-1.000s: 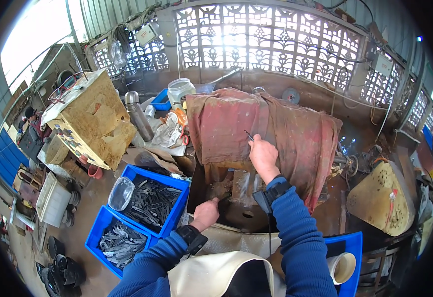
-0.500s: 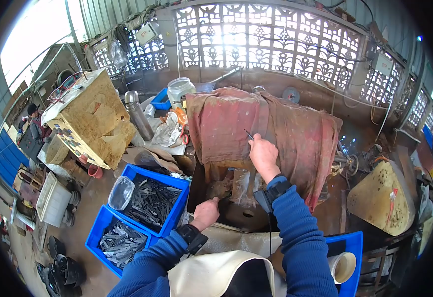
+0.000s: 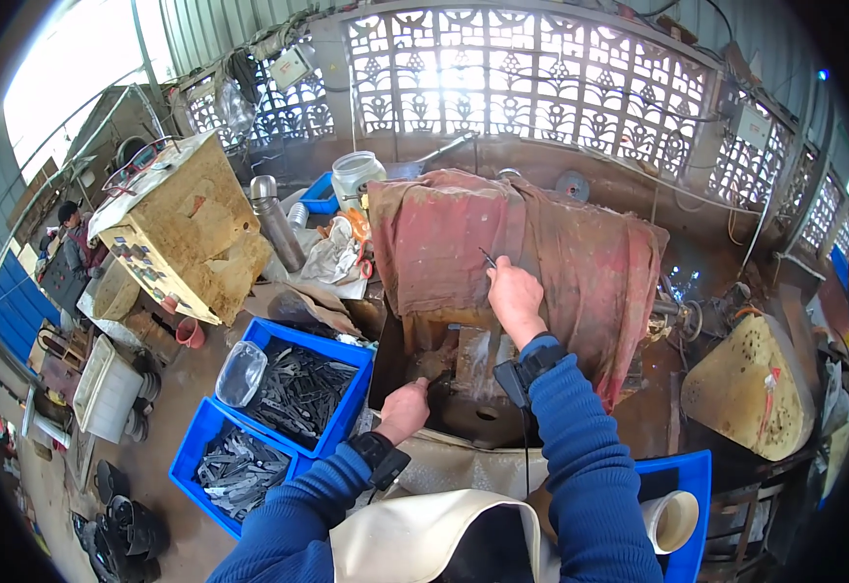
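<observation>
My right hand (image 3: 516, 299) is raised in front of the red-brown cloth (image 3: 454, 233) draped over a machine. Its fingers pinch a thin dark piece (image 3: 488, 258), whose tip sticks up past them. Lower and to the left, my left hand (image 3: 405, 412) is closed at the edge of the machine's dark open basin (image 3: 463, 420). Whatever its fingertips pinch is too small and dark to make out. Beside my left arm, two blue bins hold narrow flat pieces: dark ones (image 3: 306, 394) in the farther bin, greyer ones (image 3: 240, 478) in the nearer.
A clear plastic tub (image 3: 241, 374) lies on the farther bin's edge. Behind it stand a steel flask (image 3: 277, 228), a large clear jar (image 3: 356, 177) and a stained yellow control cabinet (image 3: 186, 228). At right are a blue crate (image 3: 687, 486) and a yellowish panel (image 3: 750, 389). Far left sits another person (image 3: 73, 238).
My left hand has shifted very slightly up toward the basin. The right hand stays nearly where it was, pinching the thin dark piece; the whole view has turned a little.
</observation>
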### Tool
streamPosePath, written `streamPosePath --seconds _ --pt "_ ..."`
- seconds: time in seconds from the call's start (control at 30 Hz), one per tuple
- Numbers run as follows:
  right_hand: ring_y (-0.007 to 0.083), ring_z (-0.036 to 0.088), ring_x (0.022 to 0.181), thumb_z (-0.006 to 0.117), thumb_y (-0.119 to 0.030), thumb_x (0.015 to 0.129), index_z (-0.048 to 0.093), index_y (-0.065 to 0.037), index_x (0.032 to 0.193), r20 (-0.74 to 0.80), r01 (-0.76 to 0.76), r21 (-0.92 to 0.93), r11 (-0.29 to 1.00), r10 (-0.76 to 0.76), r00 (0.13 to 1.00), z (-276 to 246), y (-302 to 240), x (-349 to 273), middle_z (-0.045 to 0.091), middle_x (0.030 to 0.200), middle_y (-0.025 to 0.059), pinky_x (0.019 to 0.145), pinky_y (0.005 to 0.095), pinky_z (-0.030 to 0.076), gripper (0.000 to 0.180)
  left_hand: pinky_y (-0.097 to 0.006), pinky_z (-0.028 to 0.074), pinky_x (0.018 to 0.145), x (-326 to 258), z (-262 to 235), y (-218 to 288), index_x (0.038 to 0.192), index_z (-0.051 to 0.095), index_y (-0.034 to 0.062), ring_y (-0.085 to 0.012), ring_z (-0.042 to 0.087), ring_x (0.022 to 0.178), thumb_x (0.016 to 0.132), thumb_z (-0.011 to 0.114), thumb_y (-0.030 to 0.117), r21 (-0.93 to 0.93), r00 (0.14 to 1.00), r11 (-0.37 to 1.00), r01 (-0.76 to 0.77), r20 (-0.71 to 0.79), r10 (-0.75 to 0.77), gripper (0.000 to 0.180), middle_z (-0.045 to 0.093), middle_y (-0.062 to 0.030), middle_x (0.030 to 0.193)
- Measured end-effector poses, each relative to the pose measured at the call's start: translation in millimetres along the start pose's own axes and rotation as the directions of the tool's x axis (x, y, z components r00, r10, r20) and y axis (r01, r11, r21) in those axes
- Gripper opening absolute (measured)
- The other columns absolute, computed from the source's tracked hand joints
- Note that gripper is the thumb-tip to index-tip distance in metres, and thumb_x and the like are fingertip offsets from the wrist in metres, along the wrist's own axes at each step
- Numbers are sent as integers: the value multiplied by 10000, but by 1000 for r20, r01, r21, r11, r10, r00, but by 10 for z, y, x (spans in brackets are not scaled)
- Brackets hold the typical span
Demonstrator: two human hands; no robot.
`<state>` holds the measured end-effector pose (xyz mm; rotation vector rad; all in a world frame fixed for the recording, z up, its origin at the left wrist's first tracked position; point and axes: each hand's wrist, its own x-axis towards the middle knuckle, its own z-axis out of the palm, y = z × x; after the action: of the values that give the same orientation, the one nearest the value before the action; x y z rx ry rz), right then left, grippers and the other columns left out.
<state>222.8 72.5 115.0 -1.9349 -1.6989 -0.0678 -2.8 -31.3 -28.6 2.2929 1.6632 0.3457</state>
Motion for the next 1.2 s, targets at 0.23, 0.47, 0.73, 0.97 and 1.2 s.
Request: streamPosePath --seconds 0.23,0.47,0.73,0.97,1.2 --pt "386 661 803 532 -305 939 557 -62 948 21 -10 -30 1000 10 1000 -34 13 19 677 811 170 681 512 504 244 -444 519 747 4 -65 59 1119 587 63 -372 628 885 785 548 -4 -143 991 990 -14 -134 -6 342 641 -171 940" --pt "391 663 809 524 -317 940 560 -63 957 26 -43 -49 998 44 999 -45 -59 -45 678 816 176 691 513 507 257 -440 514 755 -139 -237 77 1179 588 65 -386 609 879 727 551 -60 -184 982 969 -166 -120 145 471 597 -176 965" --pt "404 642 808 536 -341 911 556 -79 930 -57 -60 -121 991 53 997 126 85 -24 661 823 203 680 535 495 263 -447 518 756 -67 62 -55 1004 621 57 -393 615 866 709 561 -53 -217 962 949 -228 -203 185 320 595 -196 981" --pt "435 619 821 551 -367 922 577 -40 990 18 -70 -11 997 70 997 -189 -162 -393 661 863 203 700 487 490 335 -345 500 571 142 43 -437 1080 652 16 -276 600 657 737 500 -117 -488 886 774 -404 -417 200 398 620 -152 868" --pt "261 630 642 673 -148 873 640 -26 940 -52 55 427 903 -36 998 -495 -234 -1871 634 732 148 591 311 474 143 -407 522 732 476 -322 -233 989 678 30 -339 639 840 708 578 -45 -201 801 845 -496 -482 355 307 630 -169 838"
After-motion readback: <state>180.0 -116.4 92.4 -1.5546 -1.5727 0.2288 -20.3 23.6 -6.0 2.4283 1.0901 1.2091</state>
